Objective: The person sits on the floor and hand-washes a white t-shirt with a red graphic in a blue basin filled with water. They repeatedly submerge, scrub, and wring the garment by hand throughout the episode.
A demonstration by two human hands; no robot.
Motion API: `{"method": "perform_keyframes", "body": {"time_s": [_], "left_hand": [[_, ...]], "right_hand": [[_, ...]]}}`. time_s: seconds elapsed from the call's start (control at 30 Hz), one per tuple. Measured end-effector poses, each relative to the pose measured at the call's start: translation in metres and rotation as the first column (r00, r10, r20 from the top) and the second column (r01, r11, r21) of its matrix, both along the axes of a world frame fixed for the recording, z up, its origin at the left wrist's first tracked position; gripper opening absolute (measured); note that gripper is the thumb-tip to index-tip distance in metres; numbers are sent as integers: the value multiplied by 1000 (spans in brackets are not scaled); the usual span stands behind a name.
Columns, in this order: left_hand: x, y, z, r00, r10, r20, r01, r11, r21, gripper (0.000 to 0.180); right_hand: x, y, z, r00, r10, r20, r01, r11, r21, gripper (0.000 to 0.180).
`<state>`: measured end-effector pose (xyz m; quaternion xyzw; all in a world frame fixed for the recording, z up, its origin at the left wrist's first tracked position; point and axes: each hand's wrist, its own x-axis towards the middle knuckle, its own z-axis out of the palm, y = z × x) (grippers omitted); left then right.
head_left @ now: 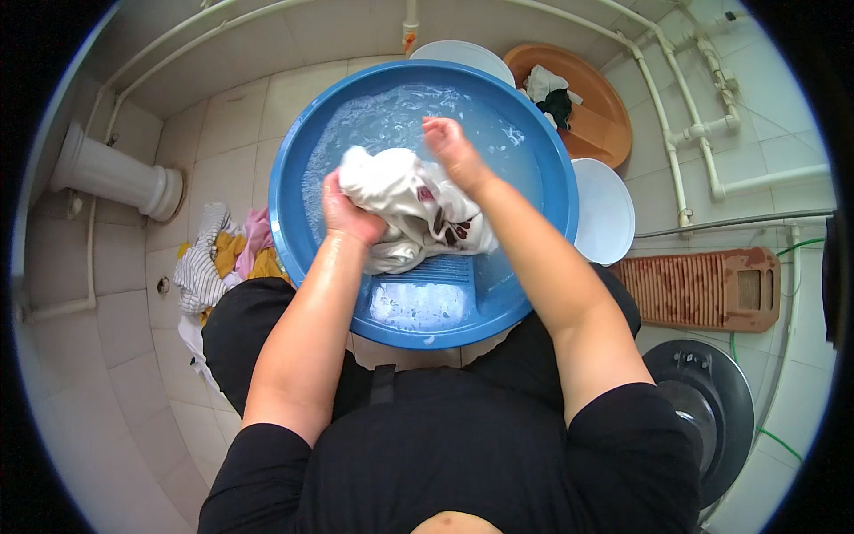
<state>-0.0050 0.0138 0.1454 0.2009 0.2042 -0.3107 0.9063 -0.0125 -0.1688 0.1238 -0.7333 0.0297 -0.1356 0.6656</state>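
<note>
A wet, bunched white garment [396, 182] with dark red printed patches is held over the blue washtub [282, 191]. My left hand [350, 214] is closed around its left side, the thumb along the cloth. Raised just past the garment's right side, my right hand [455, 158] is slightly blurred, its fingers loosely bent and nothing seen in them. Cloudy, sudsy water [391, 111] fills the tub. The garment's lower part rests against the ribbed washboard section [427, 276] moulded into the near side of the tub.
Mixed laundry [222, 249] lies on the tiles at the left. Behind right is an orange basin [605, 133] holding clothes. White round lids or basins [605, 212] flank the tub. A brown washboard [698, 289] and a dark round appliance [712, 409] are at the right. Pipes run along the walls.
</note>
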Motion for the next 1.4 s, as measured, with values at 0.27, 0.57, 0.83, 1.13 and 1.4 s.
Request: {"method": "perform_keyframes", "body": {"time_s": [0.27, 0.57, 0.83, 1.13, 1.4], "left_hand": [[11, 21, -23, 941, -337, -16, 332, 935, -126, 32], [15, 19, 23, 388, -894, 223, 541, 417, 730, 70], [0, -8, 73, 76, -925, -372, 26, -371, 928, 70], [0, -4, -1, 685, -679, 265, 333, 615, 715, 27], [11, 1, -42, 963, -268, -2, 267, 957, 116, 42]], "right_hand": [[-34, -14, -8, 789, 95, -606, -516, 637, -573, 52], [-40, -80, -29, 830, -502, -243, 14, 455, -891, 43], [-39, -60, -2, 553, 234, -800, -661, 708, -250, 64], [-40, -80, -25, 759, -33, -650, -112, 977, -180, 63], [-41, -29, -19, 871, -311, -380, -101, 645, -758, 41]]}}
